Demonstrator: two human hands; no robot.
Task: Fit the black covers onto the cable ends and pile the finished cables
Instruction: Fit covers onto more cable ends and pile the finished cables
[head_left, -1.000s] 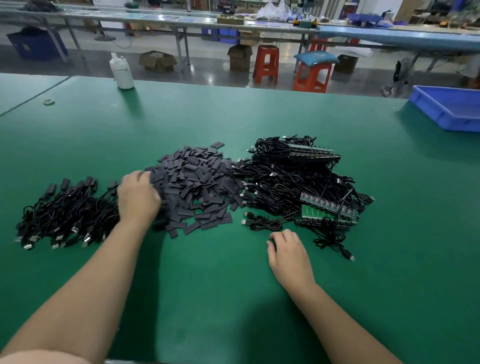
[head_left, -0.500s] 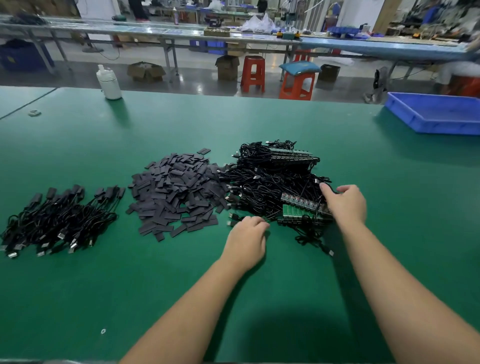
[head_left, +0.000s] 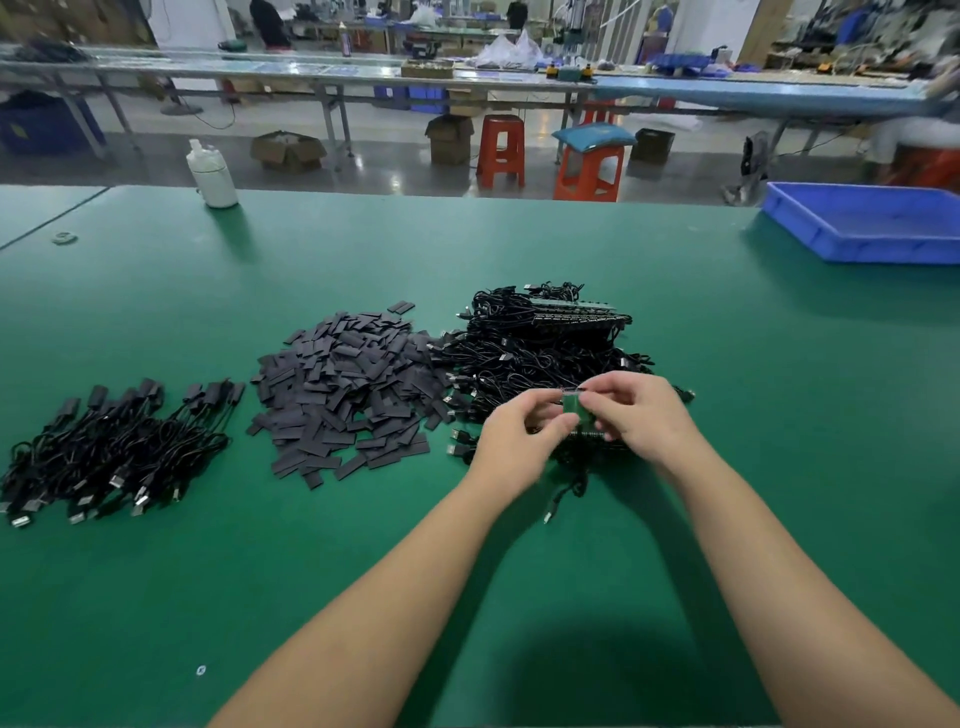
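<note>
Both hands are meeting at centre frame: right hand (head_left: 641, 418) and left hand (head_left: 519, 434) are pinching a small green cable end (head_left: 572, 404) between fingertips, its cable (head_left: 563, 491) dangling below. No cover on it yet, apparently. Behind them, the unfinished cable heap (head_left: 545, 348) is sitting large; black covers (head_left: 348, 389) are piled centre-left; finished cables (head_left: 114, 447) are lying at left. Judged well short of done.

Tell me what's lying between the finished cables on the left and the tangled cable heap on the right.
The pile of black covers sits between the finished cables and the tangled heap, seen in the head view.
</note>
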